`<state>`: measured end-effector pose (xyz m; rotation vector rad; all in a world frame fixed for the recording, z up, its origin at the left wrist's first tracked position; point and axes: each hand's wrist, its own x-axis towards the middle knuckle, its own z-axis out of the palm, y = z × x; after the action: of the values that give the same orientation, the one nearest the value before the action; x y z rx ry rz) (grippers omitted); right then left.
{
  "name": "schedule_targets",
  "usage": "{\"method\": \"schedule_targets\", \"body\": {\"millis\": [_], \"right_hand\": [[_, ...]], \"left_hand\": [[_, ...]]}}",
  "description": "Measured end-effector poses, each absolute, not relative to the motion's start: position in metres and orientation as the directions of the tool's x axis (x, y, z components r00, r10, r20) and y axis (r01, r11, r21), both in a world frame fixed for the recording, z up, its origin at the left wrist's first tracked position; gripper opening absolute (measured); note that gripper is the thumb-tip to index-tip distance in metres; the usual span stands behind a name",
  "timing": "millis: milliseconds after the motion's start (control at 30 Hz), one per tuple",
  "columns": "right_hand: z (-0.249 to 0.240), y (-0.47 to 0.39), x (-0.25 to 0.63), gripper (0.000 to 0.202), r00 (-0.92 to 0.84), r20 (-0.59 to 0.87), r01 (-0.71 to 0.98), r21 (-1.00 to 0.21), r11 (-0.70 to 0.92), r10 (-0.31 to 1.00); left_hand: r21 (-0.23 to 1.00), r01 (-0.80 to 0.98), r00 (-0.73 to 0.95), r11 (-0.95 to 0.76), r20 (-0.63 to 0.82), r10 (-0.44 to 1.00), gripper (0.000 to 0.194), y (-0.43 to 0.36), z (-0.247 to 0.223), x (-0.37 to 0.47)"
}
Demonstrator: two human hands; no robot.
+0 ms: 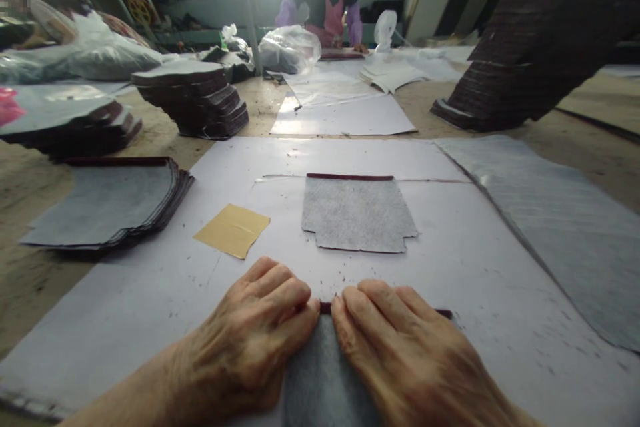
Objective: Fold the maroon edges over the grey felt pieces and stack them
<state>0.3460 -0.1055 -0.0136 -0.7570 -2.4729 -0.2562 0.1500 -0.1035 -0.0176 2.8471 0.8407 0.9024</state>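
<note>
A grey sheet piece with a dark maroon folded edge lies at the front of the white paper. My left hand is closed at the left part of that edge, fingers curled and thumb pressed on it. My right hand presses on the same edge just to the right, fingers bent and held together; the fingertips are partly hidden. Much of the piece is hidden under both hands. Just beyond lies a similar grey piece with notched lower corners and a maroon strip along its far edge. A tan square lies left of it.
White paper covers the table. A fanned stack of grey pieces lies left, a large grey sheet right. Dark stacks stand farther back, a tall leaning one at right. A person works across the table.
</note>
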Motion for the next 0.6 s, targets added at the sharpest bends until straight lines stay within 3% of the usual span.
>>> {"method": "schedule_targets", "body": {"millis": [133,333,400,600], "right_hand": [[-0.019,-0.099,0.340,0.030,-0.724,0.524,0.449,-0.134,0.883,0.448],[-0.024,-0.098,0.339,0.029,-0.719,0.528,0.417,-0.190,0.889,0.451],[-0.022,-0.097,0.340,0.028,-0.721,0.525,0.386,-0.239,0.891,0.453],[-0.020,-0.090,0.344,0.038,-0.723,0.440,0.399,-0.363,0.842,0.532]], "left_hand": [[0.194,0.492,0.667,-0.849,0.543,0.511,0.029,-0.101,-0.017,0.148],[0.527,0.513,0.465,-0.678,0.493,0.735,0.032,-0.106,-0.006,0.137],[0.480,0.545,0.431,-0.687,0.543,0.721,0.028,-0.117,-0.007,0.139],[0.125,0.712,0.508,-0.691,0.587,0.630,0.029,-0.145,-0.030,0.151]]}}
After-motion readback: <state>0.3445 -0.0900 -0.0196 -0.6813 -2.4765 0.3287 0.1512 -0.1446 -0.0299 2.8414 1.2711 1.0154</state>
